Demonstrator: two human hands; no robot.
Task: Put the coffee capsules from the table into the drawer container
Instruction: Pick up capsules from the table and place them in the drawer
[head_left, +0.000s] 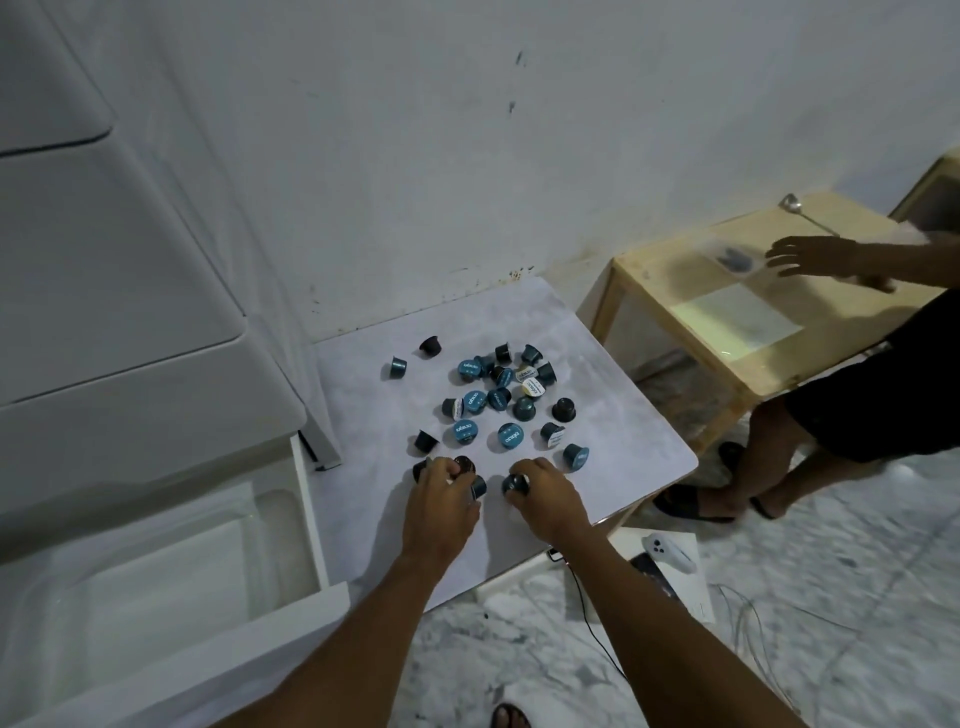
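Several dark and blue-lidded coffee capsules (497, 399) lie scattered on a low pale marble-look table (623, 426). My left hand (440, 501) rests at the near edge of the pile, its fingers curled around dark capsules (464, 464). My right hand (548, 499) is beside it, fingers closed on one dark blue capsule (516, 484). An open white drawer container (156, 582) stands to the left of the table, its pulled-out tray looking empty.
White plastic drawer unit (104, 312) rises at left. Another person stands at right, their hand (810, 255) over a wooden glass-top side table (737, 312) holding a ladle and a plastic bag. Cables, a box and a white controller (667, 553) lie on the floor.
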